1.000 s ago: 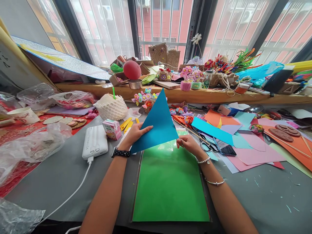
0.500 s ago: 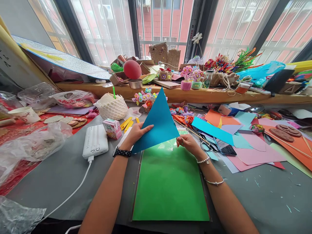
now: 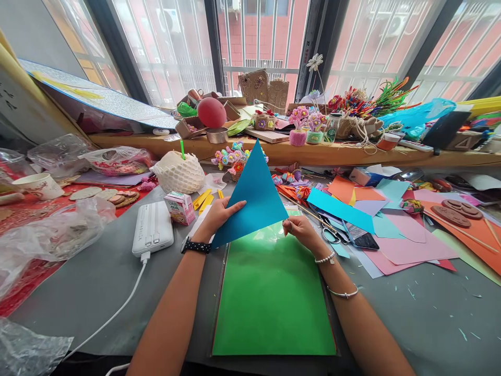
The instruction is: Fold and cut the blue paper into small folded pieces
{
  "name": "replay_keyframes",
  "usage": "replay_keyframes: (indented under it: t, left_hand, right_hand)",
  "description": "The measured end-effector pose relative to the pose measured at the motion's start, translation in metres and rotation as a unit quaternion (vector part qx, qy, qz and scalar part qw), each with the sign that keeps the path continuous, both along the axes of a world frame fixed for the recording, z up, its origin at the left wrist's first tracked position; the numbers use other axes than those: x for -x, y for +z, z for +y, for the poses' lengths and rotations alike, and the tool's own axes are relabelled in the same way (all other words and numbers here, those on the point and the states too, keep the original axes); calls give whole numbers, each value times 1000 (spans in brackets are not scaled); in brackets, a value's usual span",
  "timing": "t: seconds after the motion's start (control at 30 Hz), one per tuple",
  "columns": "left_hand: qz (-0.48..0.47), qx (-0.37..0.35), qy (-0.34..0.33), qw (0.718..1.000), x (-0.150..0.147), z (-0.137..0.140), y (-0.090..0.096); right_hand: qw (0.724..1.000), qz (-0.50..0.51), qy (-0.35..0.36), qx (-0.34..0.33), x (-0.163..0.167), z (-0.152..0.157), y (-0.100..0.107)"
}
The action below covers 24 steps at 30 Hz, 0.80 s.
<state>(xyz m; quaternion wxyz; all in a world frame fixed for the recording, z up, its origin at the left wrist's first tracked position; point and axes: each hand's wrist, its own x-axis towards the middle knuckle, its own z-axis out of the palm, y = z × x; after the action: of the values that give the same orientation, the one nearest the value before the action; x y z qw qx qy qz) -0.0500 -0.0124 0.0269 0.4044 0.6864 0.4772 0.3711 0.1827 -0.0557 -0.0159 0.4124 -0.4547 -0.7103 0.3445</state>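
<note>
While left hand (image 3: 217,215) pinches blue triangular paper sheet (image 3: 256,193) by left side, over far end of glossy green paper pack (image 3: 274,303), right hand (image 3: 300,230) pinches right corner. Uneven pulling could crease it.

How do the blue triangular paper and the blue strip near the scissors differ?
The blue triangle is held up in the left hand, one corner at the right hand; the blue strip lies untouched. The triangle tapers to a point, while the strip is long and narrow. Both are blue.
</note>
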Motion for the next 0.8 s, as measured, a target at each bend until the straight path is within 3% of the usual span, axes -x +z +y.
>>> replay_keyframes:
  t: [0.33, 0.8]
  left_hand:
    - [2, 1, -17, 1000, 1, -1, -1]
    - [23, 36, -31, 999, 1, -3, 1]
  right_hand:
    - [995, 36, 85, 35, -2, -1, -8]
    - [992, 39, 106, 53, -7, -5, 1]
